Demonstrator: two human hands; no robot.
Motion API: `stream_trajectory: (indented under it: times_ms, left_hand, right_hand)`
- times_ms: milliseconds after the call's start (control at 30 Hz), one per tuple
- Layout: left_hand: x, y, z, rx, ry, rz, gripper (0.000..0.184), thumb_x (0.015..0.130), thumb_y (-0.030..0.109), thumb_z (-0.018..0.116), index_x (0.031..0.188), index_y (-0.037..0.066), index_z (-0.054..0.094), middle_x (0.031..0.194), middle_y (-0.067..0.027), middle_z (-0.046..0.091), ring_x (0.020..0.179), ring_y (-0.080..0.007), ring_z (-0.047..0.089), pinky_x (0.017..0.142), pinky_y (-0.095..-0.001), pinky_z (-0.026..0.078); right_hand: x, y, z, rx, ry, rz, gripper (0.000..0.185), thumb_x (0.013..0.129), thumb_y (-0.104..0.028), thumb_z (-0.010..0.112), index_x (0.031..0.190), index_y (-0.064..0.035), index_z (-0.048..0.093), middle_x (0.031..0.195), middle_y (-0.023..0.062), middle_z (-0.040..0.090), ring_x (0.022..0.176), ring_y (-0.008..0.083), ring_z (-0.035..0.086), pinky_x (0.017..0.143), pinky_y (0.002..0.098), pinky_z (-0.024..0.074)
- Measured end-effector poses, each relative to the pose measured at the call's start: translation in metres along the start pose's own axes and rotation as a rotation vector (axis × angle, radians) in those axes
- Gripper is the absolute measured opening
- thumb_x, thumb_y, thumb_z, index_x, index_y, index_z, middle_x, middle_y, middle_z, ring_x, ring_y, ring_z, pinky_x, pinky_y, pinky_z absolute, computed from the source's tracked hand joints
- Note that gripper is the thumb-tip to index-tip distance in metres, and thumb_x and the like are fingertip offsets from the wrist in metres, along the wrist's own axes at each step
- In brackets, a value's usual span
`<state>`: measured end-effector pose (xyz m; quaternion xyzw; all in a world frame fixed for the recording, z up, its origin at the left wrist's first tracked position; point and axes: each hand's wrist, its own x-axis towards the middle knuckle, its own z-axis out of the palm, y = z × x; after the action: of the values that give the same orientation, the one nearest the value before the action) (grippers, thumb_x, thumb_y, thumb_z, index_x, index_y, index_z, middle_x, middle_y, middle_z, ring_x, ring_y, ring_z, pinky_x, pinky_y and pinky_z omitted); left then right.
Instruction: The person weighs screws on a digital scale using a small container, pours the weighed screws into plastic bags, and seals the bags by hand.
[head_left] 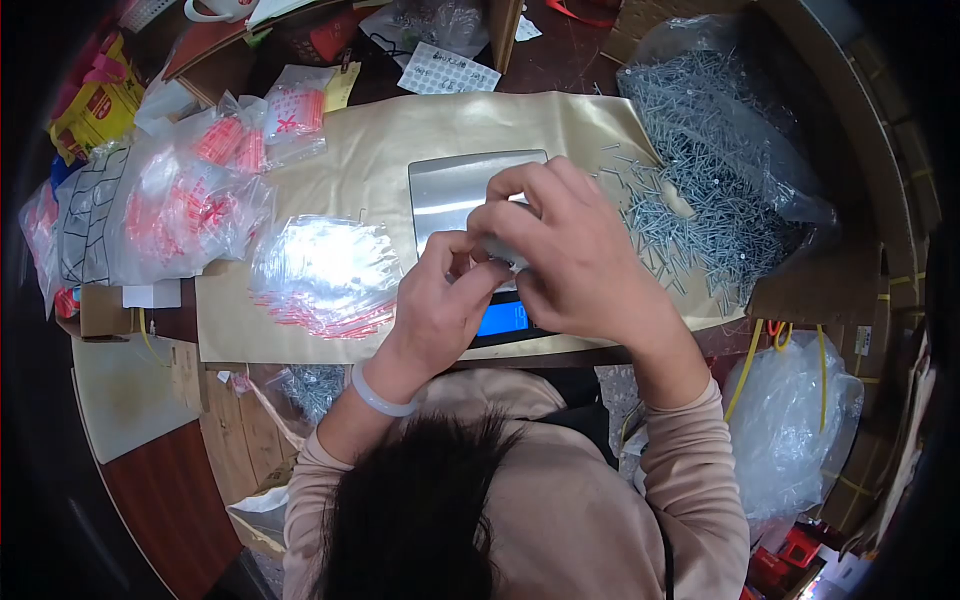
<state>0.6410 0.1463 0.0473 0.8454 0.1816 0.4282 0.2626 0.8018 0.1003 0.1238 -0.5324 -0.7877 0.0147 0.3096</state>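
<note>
My left hand and my right hand meet above a digital scale with a steel plate and a lit blue display. The fingers of both are closed around a small whitish, see-through plastic bag. Its contents are mostly covered by my fingers. Left of the scale lies a stack of clear zip bags with red edges. A large heap of silver screws spreads out to the right of my right hand, spilling from a big clear bag.
Tan sheeting covers the worktop. Larger bags with red-marked packets sit at the left. At the back lies a white label sheet. Cardboard borders the right side, and a clear plastic bag hangs below it.
</note>
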Motion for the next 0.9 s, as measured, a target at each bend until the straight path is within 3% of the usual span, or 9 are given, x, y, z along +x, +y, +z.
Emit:
stream_trajectory:
  times_ms: [233,300,433,500,600,633,667,767,900]
  left_hand:
    - [-0.001,0.002,-0.002,-0.036,-0.002,-0.047,0.018,0.071,-0.006,0.066,0.086,0.003,0.066,0.088,-0.0085,0.048,0.066,-0.0184,0.054,0.056,-0.0292,0.045]
    - [-0.007,-0.002,-0.002,-0.087,-0.022,-0.107,0.013,0.073,-0.007,0.067,0.084,0.001,0.064,0.091,-0.0106,0.047,0.074,-0.0192,0.053,0.062,-0.0279,0.046]
    - [-0.007,-0.003,-0.006,-0.107,0.011,-0.142,0.015,0.073,-0.008,0.068,0.085,0.002,0.065,0.09,-0.009,0.046,0.075,-0.0181,0.052,0.062,-0.0273,0.045]
    - [-0.006,-0.002,-0.009,-0.093,0.033,-0.15,0.014,0.073,-0.007,0.068,0.083,0.002,0.065,0.091,-0.0093,0.047,0.074,-0.0174,0.051,0.062,-0.027,0.045]
    - [-0.009,-0.006,-0.016,-0.001,0.132,-0.088,0.012,0.077,-0.007,0.066,0.084,0.001,0.061,0.102,-0.0112,0.048,0.087,-0.02,0.057,0.069,-0.0293,0.049]
    - [-0.009,-0.006,-0.016,-0.134,0.188,-0.157,0.012,0.077,-0.007,0.066,0.085,0.001,0.061,0.106,-0.0123,0.047,0.092,-0.0225,0.059,0.071,-0.0301,0.051]
    - [-0.011,-0.007,-0.015,-0.268,0.241,-0.227,0.012,0.078,-0.007,0.066,0.086,0.0,0.06,0.109,-0.0135,0.046,0.096,-0.0249,0.06,0.074,-0.031,0.053]
    - [-0.011,-0.001,-0.024,-0.565,0.231,-0.33,0.01,0.083,-0.007,0.061,0.089,-0.001,0.055,0.12,-0.0157,0.041,0.109,-0.0329,0.059,0.087,-0.0346,0.055]
    - [-0.014,0.01,-0.033,-0.635,0.121,-0.285,0.008,0.085,-0.005,0.059,0.09,-0.001,0.054,0.121,-0.0186,0.041,0.107,-0.0355,0.06,0.087,-0.0362,0.055]
  right_hand:
    - [-0.004,0.003,-0.009,0.032,0.013,0.031,0.04,0.057,-0.002,0.063,0.096,-0.0094,0.058,0.097,0.0101,0.051,0.09,0.0302,0.051,0.077,0.0373,0.0418]
    - [-0.009,0.014,-0.008,0.121,0.104,0.083,0.044,0.056,0.0,0.062,0.1,-0.0091,0.056,0.099,0.0111,0.051,0.094,0.0315,0.051,0.082,0.0375,0.0423]
    - [-0.027,0.032,0.009,0.406,0.158,0.247,0.053,0.057,0.001,0.062,0.109,-0.008,0.051,0.105,0.0125,0.052,0.1,0.0312,0.052,0.09,0.0379,0.0414]
    - [-0.039,0.045,0.019,0.442,0.185,0.298,0.057,0.06,-0.001,0.068,0.113,-0.0073,0.049,0.109,0.0122,0.052,0.101,0.0295,0.052,0.09,0.0371,0.0413]
    - [-0.057,0.06,0.043,0.402,0.133,0.45,0.064,0.062,-0.011,0.077,0.118,-0.007,0.046,0.113,0.0124,0.052,0.106,0.0278,0.051,0.094,0.037,0.0382]
    - [-0.063,0.064,0.051,0.372,0.103,0.514,0.067,0.062,-0.015,0.08,0.119,-0.007,0.046,0.114,0.0125,0.052,0.108,0.0274,0.051,0.096,0.0372,0.0367]
    - [-0.065,0.063,0.054,0.254,-0.016,0.543,0.074,0.062,-0.028,0.083,0.123,-0.0076,0.046,0.118,0.0119,0.052,0.115,0.0281,0.048,0.101,0.0385,0.0307]
    - [-0.064,0.054,0.05,0.179,0.019,0.313,0.077,0.064,-0.034,0.082,0.126,-0.0094,0.044,0.122,0.0113,0.051,0.116,0.028,0.047,0.101,0.0394,0.0281]
    - [-0.045,0.032,0.022,0.468,-0.057,0.12,0.04,0.077,-0.027,0.074,0.109,-0.009,0.059,0.108,0.0066,0.059,0.105,0.023,0.053,0.093,0.0354,0.0319]
